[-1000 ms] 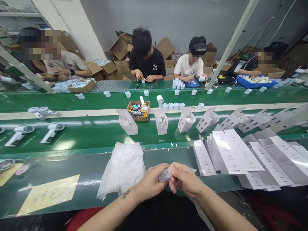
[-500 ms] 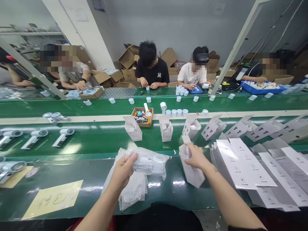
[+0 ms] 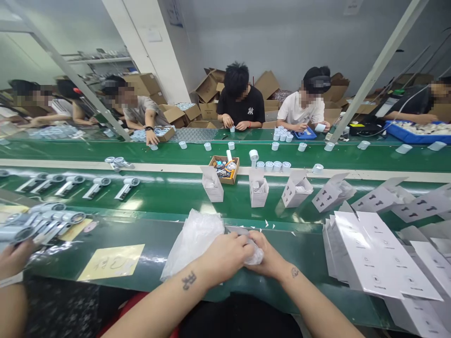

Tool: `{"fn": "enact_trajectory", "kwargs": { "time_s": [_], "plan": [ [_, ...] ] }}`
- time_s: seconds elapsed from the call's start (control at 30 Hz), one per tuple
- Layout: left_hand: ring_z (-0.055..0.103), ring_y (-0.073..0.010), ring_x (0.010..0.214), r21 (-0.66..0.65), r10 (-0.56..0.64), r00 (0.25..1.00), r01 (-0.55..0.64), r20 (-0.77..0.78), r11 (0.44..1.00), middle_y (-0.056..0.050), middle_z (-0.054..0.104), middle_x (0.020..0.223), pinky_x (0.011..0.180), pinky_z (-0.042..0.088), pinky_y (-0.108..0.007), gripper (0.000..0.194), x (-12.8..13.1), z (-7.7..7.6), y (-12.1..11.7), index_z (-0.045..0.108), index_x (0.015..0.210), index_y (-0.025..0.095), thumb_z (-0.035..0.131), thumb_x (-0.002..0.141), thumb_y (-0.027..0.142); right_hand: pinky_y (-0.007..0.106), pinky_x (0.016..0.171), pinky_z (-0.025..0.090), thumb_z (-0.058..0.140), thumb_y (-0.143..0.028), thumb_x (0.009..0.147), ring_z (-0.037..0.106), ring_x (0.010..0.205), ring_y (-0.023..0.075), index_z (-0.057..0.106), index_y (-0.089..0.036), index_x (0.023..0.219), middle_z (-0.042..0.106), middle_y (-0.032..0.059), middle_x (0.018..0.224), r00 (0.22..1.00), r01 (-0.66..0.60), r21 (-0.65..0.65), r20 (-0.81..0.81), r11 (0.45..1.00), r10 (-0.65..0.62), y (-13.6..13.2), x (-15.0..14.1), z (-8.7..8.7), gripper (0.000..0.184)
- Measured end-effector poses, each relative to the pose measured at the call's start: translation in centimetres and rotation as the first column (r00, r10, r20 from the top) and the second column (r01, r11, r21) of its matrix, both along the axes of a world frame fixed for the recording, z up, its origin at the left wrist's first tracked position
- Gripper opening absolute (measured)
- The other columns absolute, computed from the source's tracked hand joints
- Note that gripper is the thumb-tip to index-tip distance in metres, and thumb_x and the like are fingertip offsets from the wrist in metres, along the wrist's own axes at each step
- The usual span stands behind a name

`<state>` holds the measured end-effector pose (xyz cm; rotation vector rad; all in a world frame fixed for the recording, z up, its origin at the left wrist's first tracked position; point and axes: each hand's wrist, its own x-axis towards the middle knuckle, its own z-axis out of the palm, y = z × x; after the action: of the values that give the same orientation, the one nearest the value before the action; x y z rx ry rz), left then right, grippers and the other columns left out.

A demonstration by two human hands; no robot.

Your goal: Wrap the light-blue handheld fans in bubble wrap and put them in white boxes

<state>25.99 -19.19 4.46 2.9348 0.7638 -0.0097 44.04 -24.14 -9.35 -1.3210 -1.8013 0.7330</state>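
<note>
My left hand (image 3: 227,256) and my right hand (image 3: 268,256) meet in front of me, fingers closed. Clear bubble wrap around a bagged device (image 3: 256,255) bulges out between them, under my left fingers. A pale panel of a white carton (image 3: 238,230) shows just beyond the knuckles. My right hand wraps round the far side, seemingly on this carton, most of which is hidden. Left of the hands, a pile of bubble-wrap bags (image 3: 197,239) lies on the green bench, partly behind my left wrist.
Open white cartons (image 3: 259,193) with bagged contents line the green belt (image 3: 169,197). Flat printed cartons (image 3: 373,249) are stacked at right. Hair-dryer-shaped devices (image 3: 95,188) lie at left, near a neighbour's hand (image 3: 16,256). A yellow sheet (image 3: 111,262) lies on the bench. Co-workers sit opposite.
My left hand has brought the bagged device right, and my right hand has drawn the carton in, so both hands now meet. The view has swung left; a neighbour's hand appears.
</note>
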Motion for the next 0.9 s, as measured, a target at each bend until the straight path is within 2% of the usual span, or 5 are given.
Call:
{"fn": "enact_trajectory", "kwargs": {
  "time_s": [0.13,0.4,0.63,0.77,0.9],
  "plan": [
    [0.059,-0.0254,0.094,0.054,0.057,0.998,-0.057,-0.001,0.997,-0.008,0.065,0.104,0.076,0.049,-0.035,0.027,1.7,-0.5,-0.1,0.06,0.11,0.017,0.062,0.089,0.034,0.051,0.102,0.046,0.073,-0.021,0.064,0.054,0.12,0.0327,0.037,-0.023,0.13,0.054,0.0128,0.125,1.0,0.018,-0.091,-0.022,0.996,-0.02,-0.6,1.0,-0.5,0.076],
    [0.055,-0.0269,0.115,0.05,0.043,0.994,-0.048,0.097,0.998,-0.011,0.065,0.119,0.108,0.031,-0.049,0.035,0.7,-7.1,-3.0,0.06,0.119,0.016,0.058,0.091,0.037,0.049,0.1,0.047,0.07,-0.03,0.075,0.057,0.118,0.0298,0.028,-0.023,0.131,0.05,0.0161,0.133,0.988,-0.141,-0.292,-0.095,0.946,0.118,-0.7,1.9,1.0,0.07],
    [0.042,-0.0324,0.132,0.068,0.02,0.996,-0.026,0.084,0.997,-0.009,0.059,0.135,0.115,0.015,-0.062,0.04,-1.2,-6.0,-2.8,0.066,0.115,0.021,0.054,0.092,0.051,0.043,0.084,0.053,0.068,-0.033,0.073,0.064,0.1,0.0274,0.028,-0.02,0.124,0.056,0.0148,0.12,0.994,-0.109,-0.418,-0.03,0.902,0.106,0.2,1.4,2.0,0.066],
    [0.041,-0.0296,0.134,-0.026,0.405,0.867,-0.416,0.29,0.909,-0.008,0.061,0.132,0.115,0.021,-0.06,0.03,-7.2,-5.5,-2.0,0.066,0.117,0.027,0.049,0.096,0.039,0.044,0.089,0.05,0.067,-0.035,0.073,0.064,0.102,0.0279,0.028,-0.023,0.128,0.056,0.0117,0.118,0.998,0.018,-0.368,0.06,0.93,0.004,1.9,-0.1,5.4,0.069],
    [0.012,-0.0515,0.144,-0.227,0.669,0.742,-0.659,-0.04,0.717,-0.012,0.029,0.159,0.103,0.014,-0.08,0.064,-13.7,-8.3,-0.8,0.058,0.133,0.036,0.072,0.073,0.058,0.044,0.094,0.048,0.069,-0.04,0.072,0.059,0.112,0.0301,0.026,-0.023,0.129,0.05,0.0149,0.126,0.999,-0.012,-0.14,0.029,0.99,0.017,7.7,-5.4,10.2,0.074]
  ]
}}
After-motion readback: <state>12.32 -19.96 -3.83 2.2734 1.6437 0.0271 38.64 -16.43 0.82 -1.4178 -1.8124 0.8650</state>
